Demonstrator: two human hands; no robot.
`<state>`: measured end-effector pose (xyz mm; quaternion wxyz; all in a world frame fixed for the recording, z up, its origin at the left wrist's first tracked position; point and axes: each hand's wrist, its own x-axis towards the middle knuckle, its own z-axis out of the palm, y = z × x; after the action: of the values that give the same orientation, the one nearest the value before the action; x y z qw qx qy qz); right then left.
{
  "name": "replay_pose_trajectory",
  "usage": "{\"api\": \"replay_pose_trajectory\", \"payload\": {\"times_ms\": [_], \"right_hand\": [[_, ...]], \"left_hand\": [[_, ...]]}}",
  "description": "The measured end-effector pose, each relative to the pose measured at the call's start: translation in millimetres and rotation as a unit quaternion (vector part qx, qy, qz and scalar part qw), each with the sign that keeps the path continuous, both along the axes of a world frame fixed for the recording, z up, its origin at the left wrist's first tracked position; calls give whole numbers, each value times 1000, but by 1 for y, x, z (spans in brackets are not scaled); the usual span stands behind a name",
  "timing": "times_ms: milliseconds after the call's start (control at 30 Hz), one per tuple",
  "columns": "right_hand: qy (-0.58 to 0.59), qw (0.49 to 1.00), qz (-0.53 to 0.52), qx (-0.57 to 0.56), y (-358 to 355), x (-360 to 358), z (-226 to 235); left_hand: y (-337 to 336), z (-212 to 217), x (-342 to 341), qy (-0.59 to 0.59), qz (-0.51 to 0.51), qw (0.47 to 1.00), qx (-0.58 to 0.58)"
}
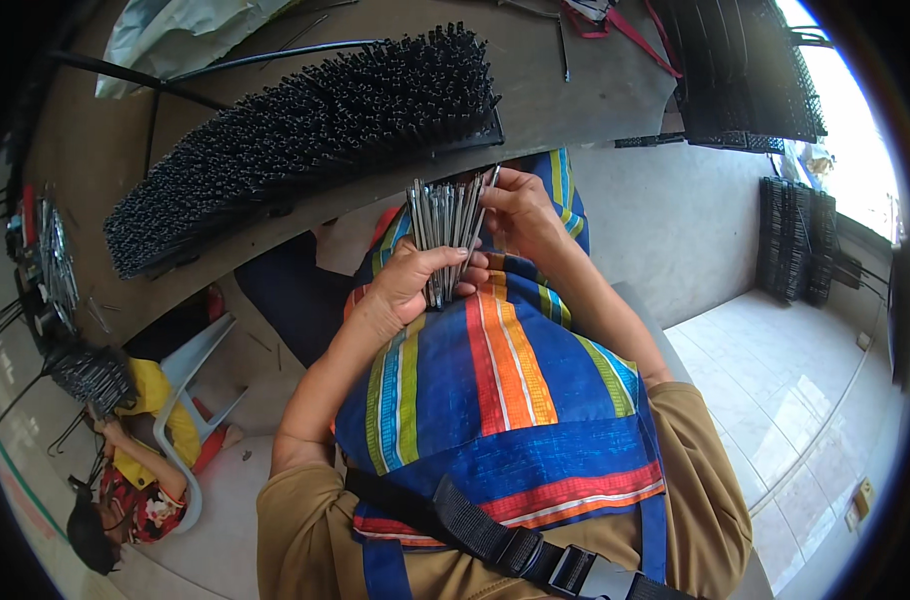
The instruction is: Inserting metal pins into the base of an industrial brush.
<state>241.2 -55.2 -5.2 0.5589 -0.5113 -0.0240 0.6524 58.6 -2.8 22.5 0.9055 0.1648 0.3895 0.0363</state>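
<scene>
A fanned bundle of thin, silvery metal rods [441, 215] stands roughly upright over my lap. My left hand [410, 275] is closed round its lower part, the thumb lying across the front. At the bundle's right side, my right hand [523, 208] pinches one metal rod [493, 178] near its upper end. Part of the right fingers is hidden behind that hand. Just beyond the bundle, a long block of densely packed black rods [305, 120] with small metallic ends rests on the table.
The table [565, 115] has its near edge just beyond my hands. More metal rods [55, 255] lie at its left end. A co-worker in a yellow garment [165, 410] sits at lower left, holding a dark bundle. Black racks [795, 240] stand by the right wall.
</scene>
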Motion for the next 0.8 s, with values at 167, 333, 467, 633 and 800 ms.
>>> {"api": "replay_pose_trajectory", "payload": {"times_ms": [167,333,467,633,800], "right_hand": [[-34,996,86,-7,-3,4,6],[43,998,44,12,-7,6,11],[14,999,46,-3,-6,4,18],[-102,993,66,-4,-5,2,14],[-124,991,51,-23,-4,-1,21]], "left_hand": [[-6,-2,4,27,31,996,83],[-2,4,10,17,9,996,88],[-3,-3,10,59,20,993,99],[-6,-6,12,43,30,993,106],[-10,-4,18,48,98,980,168]]}}
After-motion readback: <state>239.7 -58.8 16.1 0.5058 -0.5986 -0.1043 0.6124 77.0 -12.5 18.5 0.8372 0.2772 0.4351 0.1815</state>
